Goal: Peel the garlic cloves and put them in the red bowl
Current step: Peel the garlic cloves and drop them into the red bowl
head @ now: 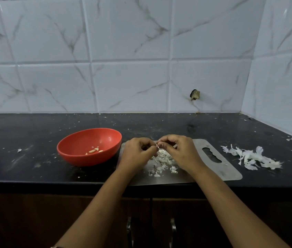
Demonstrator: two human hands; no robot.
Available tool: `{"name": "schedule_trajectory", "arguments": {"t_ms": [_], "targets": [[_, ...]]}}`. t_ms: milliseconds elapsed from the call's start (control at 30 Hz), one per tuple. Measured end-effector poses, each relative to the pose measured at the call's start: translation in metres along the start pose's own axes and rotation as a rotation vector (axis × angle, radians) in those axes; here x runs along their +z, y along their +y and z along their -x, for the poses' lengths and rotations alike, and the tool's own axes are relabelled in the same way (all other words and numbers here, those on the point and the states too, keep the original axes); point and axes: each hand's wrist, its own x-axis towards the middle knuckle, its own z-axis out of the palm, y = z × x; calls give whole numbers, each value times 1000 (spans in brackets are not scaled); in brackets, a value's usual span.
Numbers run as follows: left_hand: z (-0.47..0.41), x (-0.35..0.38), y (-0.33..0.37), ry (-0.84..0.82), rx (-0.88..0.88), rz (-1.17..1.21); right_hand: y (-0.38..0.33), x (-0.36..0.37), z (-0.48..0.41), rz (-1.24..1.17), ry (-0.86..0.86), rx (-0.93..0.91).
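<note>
A red bowl (80,154) stands on the black counter left of my hands, with several peeled garlic cloves (94,150) lying in its bottom. Both hands meet just above a steel cutting board (220,169). My left hand (138,153) and my right hand (179,149) pinch a small garlic clove (157,145) between their fingertips; only a pale tip of it shows. A heap of garlic skins and small cloves (162,162) lies on the board right under the hands.
A second pile of white garlic skins (250,157) lies on the counter right of the board. The tiled wall runs behind and turns along the right side. The counter's front edge passes under my forearms, with cabinet handles (129,230) below.
</note>
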Motion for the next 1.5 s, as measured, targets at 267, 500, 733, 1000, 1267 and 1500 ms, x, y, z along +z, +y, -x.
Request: {"name": "schedule_trajectory", "arguments": {"t_ms": [267,500,733,1000,1267,1500], "targets": [[2,0,3,37,58,-37,-4,-1,-1,-131,-113,127],[3,2,3,38,122,-55,-7,-3,-2,-253,-162,311],[3,6,1,46,174,-164,-9,-4,-1,-264,-80,299],[3,5,-2,95,108,-385,-8,-6,-1,-306,-29,274],[4,6,0,147,95,-514,-7,-7,-1,-315,23,278],[10,2,-1,217,109,-518,-8,-9,-3,-386,81,320]]}}
